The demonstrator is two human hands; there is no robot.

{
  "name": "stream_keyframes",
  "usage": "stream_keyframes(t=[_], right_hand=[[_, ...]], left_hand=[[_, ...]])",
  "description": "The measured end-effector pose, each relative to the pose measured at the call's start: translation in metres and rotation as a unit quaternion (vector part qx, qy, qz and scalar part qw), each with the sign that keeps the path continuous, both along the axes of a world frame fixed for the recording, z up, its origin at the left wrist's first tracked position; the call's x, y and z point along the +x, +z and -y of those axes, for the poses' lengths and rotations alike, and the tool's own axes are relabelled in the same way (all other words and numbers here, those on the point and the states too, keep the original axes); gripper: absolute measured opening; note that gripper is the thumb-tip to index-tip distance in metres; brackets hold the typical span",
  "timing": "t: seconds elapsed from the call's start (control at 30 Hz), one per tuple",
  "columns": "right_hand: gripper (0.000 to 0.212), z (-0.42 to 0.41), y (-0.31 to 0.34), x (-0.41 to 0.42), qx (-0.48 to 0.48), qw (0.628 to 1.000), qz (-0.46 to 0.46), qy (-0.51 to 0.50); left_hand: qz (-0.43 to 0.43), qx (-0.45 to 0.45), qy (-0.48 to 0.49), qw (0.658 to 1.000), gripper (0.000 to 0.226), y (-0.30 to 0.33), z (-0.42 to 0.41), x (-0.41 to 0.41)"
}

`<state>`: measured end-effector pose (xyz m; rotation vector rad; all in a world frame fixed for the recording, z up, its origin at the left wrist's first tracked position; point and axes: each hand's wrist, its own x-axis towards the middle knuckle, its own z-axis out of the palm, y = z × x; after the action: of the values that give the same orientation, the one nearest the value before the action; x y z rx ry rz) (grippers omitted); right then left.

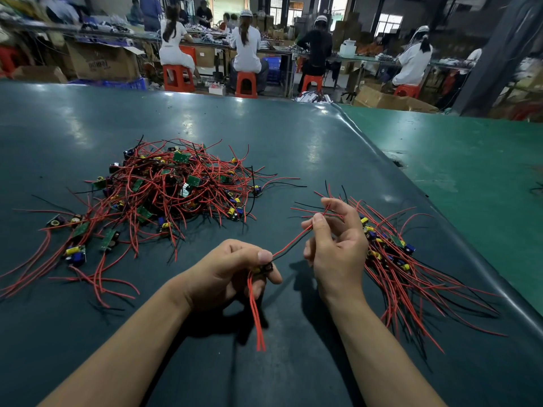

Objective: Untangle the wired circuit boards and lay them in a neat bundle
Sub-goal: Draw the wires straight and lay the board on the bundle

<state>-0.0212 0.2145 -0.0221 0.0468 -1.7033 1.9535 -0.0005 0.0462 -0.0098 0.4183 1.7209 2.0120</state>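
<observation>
A tangled heap of small green circuit boards with red and black wires [176,189] lies on the dark green table at centre left. A sorted bundle of boards [390,248], wires fanned out toward me, lies at the right. My left hand [232,271] grips one small board [266,268] between thumb and fingers; two red wires hang down from it. A red and a black wire [291,243] run from that board up to my right hand [335,245], which pinches them near their ends between thumb and forefinger.
The dark table mat [293,136] ends in a raised edge at the right, beside a brighter green surface [470,160]. Several loose boards lie at the heap's near left side [76,254]. People sit on red stools [246,83] at benches in the background.
</observation>
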Motion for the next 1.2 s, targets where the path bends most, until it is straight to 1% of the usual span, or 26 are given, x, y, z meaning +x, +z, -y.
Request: stream_keyframes(t=[0.1,0.23,0.3,0.37,0.47,0.57,0.7,0.77,0.8,0.83,0.87,0.9,0.93,0.97,1.0,1.07,1.1,1.2], right_hand=[[0.021,0.000,0.000,0.000,-0.008,1.000,0.001,-0.005],[0.008,-0.004,0.001,-0.002,-0.055,0.998,0.026,0.005],[0.009,-0.005,0.001,-0.003,-0.058,0.998,0.031,0.008],[0.010,-0.005,0.000,-0.003,-0.059,0.998,0.032,0.016],[0.012,-0.006,0.001,-0.002,-0.063,0.997,0.026,0.029],[0.015,-0.008,0.000,-0.003,-0.039,0.999,0.015,-0.003],[0.024,-0.007,-0.005,-0.002,0.036,0.997,0.011,-0.068],[0.024,-0.007,-0.005,-0.001,0.036,0.997,0.023,-0.067],[0.019,-0.007,-0.003,-0.002,0.013,0.998,0.040,-0.044],[0.013,-0.006,0.000,-0.002,-0.027,0.998,0.064,-0.004],[0.012,-0.005,0.002,-0.003,-0.074,0.991,0.100,0.049],[0.024,-0.004,0.005,-0.003,-0.106,0.977,0.147,0.109],[0.038,-0.004,0.006,-0.002,-0.108,0.960,0.193,0.173],[0.049,-0.002,0.007,0.000,-0.084,0.942,0.227,0.233],[0.051,0.000,0.006,0.004,-0.053,0.924,0.241,0.292],[0.041,0.002,0.004,0.010,-0.019,0.897,0.229,0.379],[0.036,0.003,0.003,0.011,-0.020,0.891,0.218,0.398],[0.030,0.001,0.001,0.010,-0.032,0.895,0.202,0.396]], left_hand=[[-0.004,0.000,0.000,1.000,0.034,0.000,0.001,0.000],[-0.011,0.008,-0.006,1.000,0.025,0.001,0.001,0.000],[-0.011,0.017,-0.004,1.000,0.024,0.000,0.001,0.001],[-0.007,0.023,-0.004,1.000,0.027,0.000,0.001,0.001],[-0.012,0.024,-0.009,1.000,0.021,0.000,0.001,0.001],[-0.015,0.008,0.000,1.000,0.024,-0.002,0.000,0.000],[-0.021,-0.009,-0.006,1.000,0.026,-0.001,-0.001,0.000],[-0.019,-0.013,0.005,1.000,0.025,0.000,-0.001,0.001],[-0.019,-0.011,0.019,1.000,0.027,-0.001,-0.002,0.001],[-0.016,-0.007,0.037,0.999,0.028,-0.002,-0.002,0.001],[-0.013,0.000,0.056,0.998,0.026,-0.002,-0.003,0.000],[-0.008,0.007,0.073,0.997,0.024,-0.002,-0.004,0.000],[-0.001,0.016,0.085,0.996,0.026,-0.002,-0.005,-0.001],[0.008,0.025,0.089,0.996,0.030,-0.002,-0.005,-0.001],[0.013,0.033,0.088,0.995,0.033,-0.001,-0.005,-0.001],[0.015,0.041,0.078,0.996,0.031,0.000,-0.005,0.000],[0.016,0.041,0.074,0.996,0.032,0.000,-0.005,0.001],[0.020,0.032,0.062,0.997,0.032,0.003,-0.005,0.003]])
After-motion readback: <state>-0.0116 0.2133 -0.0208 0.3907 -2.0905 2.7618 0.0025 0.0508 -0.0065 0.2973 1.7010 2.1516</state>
